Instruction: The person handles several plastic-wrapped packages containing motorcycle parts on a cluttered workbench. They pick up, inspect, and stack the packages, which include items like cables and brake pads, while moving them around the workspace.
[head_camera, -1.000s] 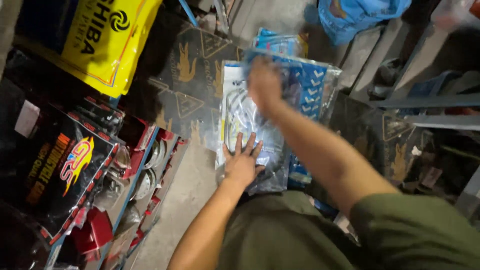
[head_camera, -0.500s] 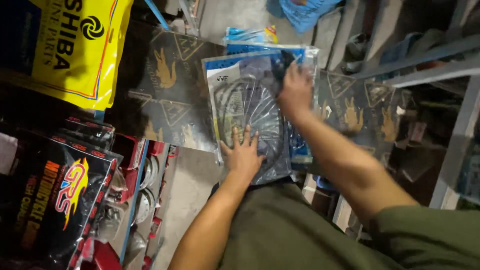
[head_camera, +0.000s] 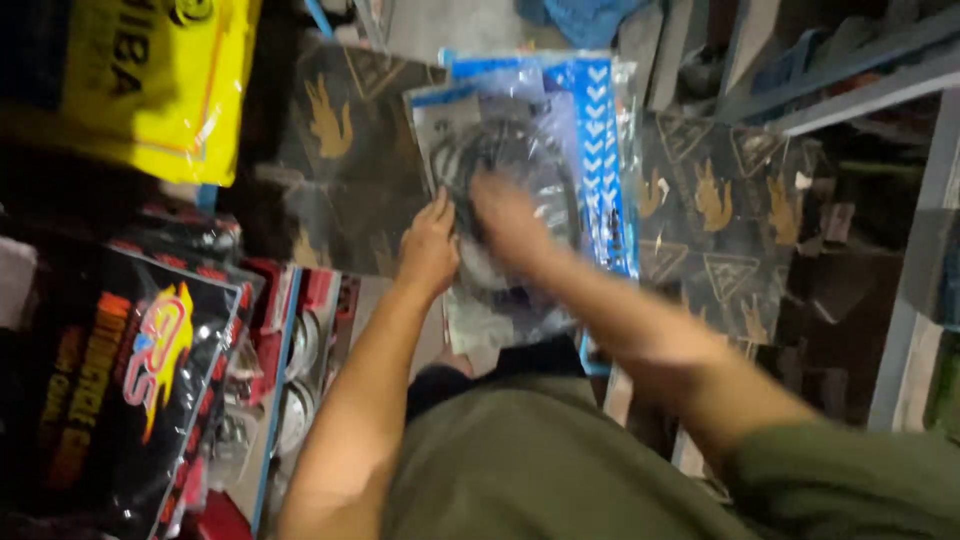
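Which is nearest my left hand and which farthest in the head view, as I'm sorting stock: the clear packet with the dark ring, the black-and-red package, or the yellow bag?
From the left hand:
1. Clear packet, touching it, ahead.
2. Black-and-red package, lower left.
3. Yellow bag, far upper left.

Both hands lie flat on a clear bag (head_camera: 520, 190) in the middle: left hand (head_camera: 430, 245) at its left edge, right hand (head_camera: 510, 220) blurry. A yellow bag (head_camera: 150, 80) sits upper left.
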